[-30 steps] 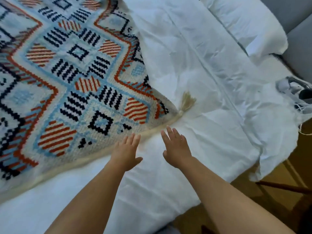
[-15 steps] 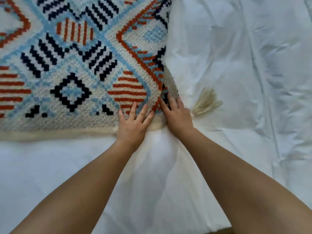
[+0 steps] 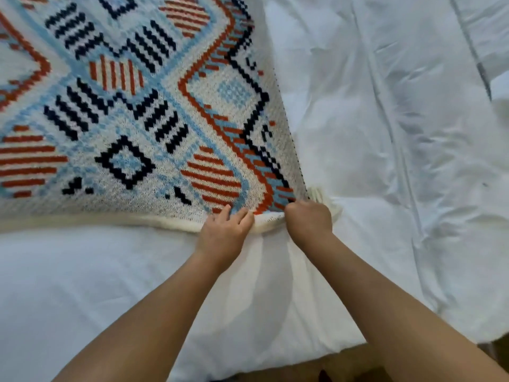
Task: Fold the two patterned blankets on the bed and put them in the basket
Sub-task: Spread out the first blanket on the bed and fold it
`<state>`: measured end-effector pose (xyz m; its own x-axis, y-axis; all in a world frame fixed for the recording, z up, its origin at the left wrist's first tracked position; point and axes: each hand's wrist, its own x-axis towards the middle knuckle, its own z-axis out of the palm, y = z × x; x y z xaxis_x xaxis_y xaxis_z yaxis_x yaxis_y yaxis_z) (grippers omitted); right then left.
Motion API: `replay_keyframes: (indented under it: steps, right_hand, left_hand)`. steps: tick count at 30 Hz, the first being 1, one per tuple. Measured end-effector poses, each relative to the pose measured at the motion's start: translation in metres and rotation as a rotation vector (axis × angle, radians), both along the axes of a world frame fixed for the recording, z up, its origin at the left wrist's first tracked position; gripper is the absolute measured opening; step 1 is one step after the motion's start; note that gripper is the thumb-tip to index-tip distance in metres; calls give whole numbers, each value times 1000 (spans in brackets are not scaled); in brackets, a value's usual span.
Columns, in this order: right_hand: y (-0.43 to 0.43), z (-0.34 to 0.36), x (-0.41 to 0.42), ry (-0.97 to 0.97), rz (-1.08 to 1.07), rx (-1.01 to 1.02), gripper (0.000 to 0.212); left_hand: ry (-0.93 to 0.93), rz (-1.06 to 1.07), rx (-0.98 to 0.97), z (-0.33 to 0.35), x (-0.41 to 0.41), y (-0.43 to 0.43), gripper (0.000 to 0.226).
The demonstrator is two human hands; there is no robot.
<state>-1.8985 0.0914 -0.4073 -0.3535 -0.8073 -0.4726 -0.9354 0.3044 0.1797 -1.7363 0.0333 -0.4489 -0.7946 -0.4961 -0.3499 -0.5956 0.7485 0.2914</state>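
1. Where the view begins at the left, the patterned blanket (image 3: 132, 111) lies spread flat. It is knitted in orange stripes, navy zigzags and pale blue diamonds on a cream ground, and it runs out of frame at the top and left.
2. Along the blanket's near edge runs a plain cream hem (image 3: 82, 219). It lies straight up to the hands, where it bunches and lifts.
3. At the blanket's near edge, just short of its corner, the left hand (image 3: 224, 234) grips the hem. Its fingers bend over onto the patterned face, and the thumb is hidden underneath.
4. Right at the blanket's near corner, the right hand (image 3: 308, 220) is clenched around the fabric, knuckles up and fingers tucked out of sight. A small fold of hem bulges between the two hands.
5. Just beyond the right hand, a cream tassel (image 3: 321, 193) sticks out from the blanket's corner, partly covered by the knuckles.
6. Beneath the blanket and stretching away to its right lies a wrinkled white duvet (image 3: 399, 139), with long creases running away from the camera.
7. Below the blanket, past the duvet's near edge and between the forearms, a strip of brown floor (image 3: 344, 363) shows.
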Motion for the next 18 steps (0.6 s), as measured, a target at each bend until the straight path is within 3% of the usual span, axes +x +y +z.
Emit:
replay_keyframes:
  steps: [3,7,12,18]
  right_hand:
    - [18,-27,19,-20,-67,59,28]
    - [29,-39,30,-9,-158,11,37]
    - [19,-33,60,-52,-105,-7,80]
    - [-42,-24,158,-248,77,-84,83]
  left_hand:
    - [-147,-79,-18,-20,19,7,58]
    - [-97,-41,-19,-24,33,0,59]
    - [-68,54,2,-15,60,-14,63]
    - [-76,162,-31,-1,143,-62,69]
